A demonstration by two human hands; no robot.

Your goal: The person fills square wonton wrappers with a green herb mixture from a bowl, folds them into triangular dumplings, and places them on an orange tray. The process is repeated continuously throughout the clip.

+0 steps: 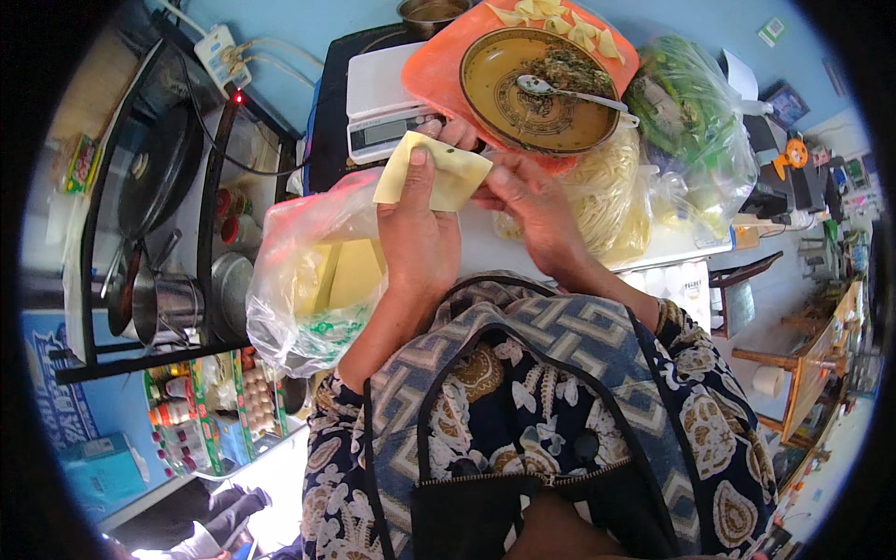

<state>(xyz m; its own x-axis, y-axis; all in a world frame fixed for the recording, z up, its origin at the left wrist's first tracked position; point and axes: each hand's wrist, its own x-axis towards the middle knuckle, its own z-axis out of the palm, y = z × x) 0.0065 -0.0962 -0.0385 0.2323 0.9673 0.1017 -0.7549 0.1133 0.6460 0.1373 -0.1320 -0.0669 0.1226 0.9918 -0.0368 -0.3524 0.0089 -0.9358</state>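
Note:
A thin square of yellow dough wrapper (458,178) lies over the fingers of my left hand (420,238), the thumb pressed on top. A green speck of filling shows on it. My right hand (542,206) pinches the wrapper's right corner between thumb and fingers. Just beyond, a brown bowl (490,77) with minced green filling (577,70) along its far right side holds a white spoon (560,91). Under the bowl is an orange tray (434,70), with several folded wontons (560,21) on its far edge. An open plastic bag (273,280) of stacked wrappers (353,273) sits beside my left forearm.
A white digital kitchen scale (381,91) stands left of the bowl. Bagged noodles (602,189) and a bag of green vegetables (686,126) lie to the right. At left, a black rack (217,175) holds a frying pan (161,168) and a steel pot (168,301).

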